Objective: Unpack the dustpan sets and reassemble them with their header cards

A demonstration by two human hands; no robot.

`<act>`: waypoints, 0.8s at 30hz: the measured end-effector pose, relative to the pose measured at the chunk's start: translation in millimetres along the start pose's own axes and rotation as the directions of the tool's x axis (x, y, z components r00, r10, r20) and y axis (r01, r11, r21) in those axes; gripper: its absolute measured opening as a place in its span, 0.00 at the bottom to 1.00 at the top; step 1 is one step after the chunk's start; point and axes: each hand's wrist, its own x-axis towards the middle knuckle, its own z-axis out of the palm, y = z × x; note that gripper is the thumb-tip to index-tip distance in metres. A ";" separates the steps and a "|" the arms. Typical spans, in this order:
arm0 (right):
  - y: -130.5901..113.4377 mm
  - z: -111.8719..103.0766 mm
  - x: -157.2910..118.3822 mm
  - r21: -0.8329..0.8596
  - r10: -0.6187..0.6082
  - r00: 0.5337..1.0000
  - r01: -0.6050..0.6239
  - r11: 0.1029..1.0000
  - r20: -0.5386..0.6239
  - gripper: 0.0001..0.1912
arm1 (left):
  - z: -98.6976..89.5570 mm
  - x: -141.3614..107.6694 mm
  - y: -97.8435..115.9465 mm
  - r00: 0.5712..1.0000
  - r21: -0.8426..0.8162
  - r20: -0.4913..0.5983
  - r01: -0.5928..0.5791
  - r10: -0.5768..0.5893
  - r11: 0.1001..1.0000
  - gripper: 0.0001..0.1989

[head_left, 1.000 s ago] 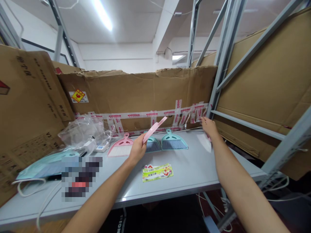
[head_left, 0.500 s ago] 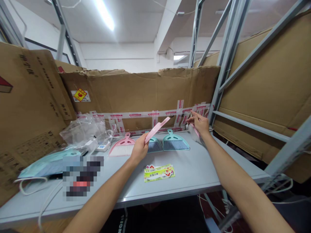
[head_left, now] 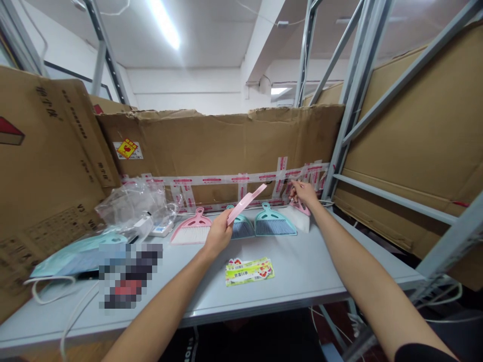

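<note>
My left hand (head_left: pixel 219 232) is closed around a pink dustpan (head_left: pixel 245 203), seen nearly edge-on and tilted up to the right above the table. Farther right, my right hand (head_left: pixel 304 193) grips the top of a pink hand brush (head_left: pixel 301 217), whose white bristles point down near the tabletop. Along the back lie a pink dustpan-and-brush set (head_left: pixel 191 229) with white bristles and a turquoise set (head_left: pixel 276 223) with grey-blue bristles. Another turquoise set (head_left: pixel 242 227) is partly hidden behind my left hand and the dustpan it holds.
Yellow-green printed cards (head_left: pixel 249 272) lie on the grey table (head_left: pixel 211 296) in front. Clear plastic bags (head_left: pixel 130 206), a small white device (head_left: pixel 161 230) and a turquoise bagged item (head_left: pixel 79 254) are at left. Cardboard (head_left: pixel 211 146) walls the back; a metal rack post (head_left: pixel 349 115) stands right.
My right hand has moved slightly left and down, and the pink brush it holds has turned so its white bristles face me more. My left hand stays almost in place.
</note>
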 end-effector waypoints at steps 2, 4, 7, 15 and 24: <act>6.3 -5.7 -0.9 -0.085 0.006 1.000 -0.006 0.996 -0.004 0.35 | -0.1 0.1 1.0 1.000 -0.006 0.008 0.009 -0.009 1.000 0.23; 10.0 -14.6 -1.2 -0.159 -0.002 1.000 -0.003 0.987 -0.029 0.32 | -0.7 0.3 2.2 1.000 -0.010 0.015 0.018 -0.018 1.000 0.23; 12.1 -31.1 -1.3 -0.325 -0.024 0.997 -0.002 0.946 -0.074 0.24 | -1.4 0.6 3.3 0.999 -0.019 0.019 0.029 -0.028 0.999 0.23; 21.0 -65.7 -5.3 -0.442 -0.248 0.925 0.102 0.891 -0.288 0.24 | 1.2 0.9 -1.5 1.000 -0.022 0.021 -0.007 0.007 1.000 0.21; 30.6 -58.6 -3.8 0.360 -0.003 0.985 0.067 0.931 -0.174 0.33 | 2.8 0.8 -3.5 1.000 -0.010 0.005 -0.028 0.028 1.000 0.19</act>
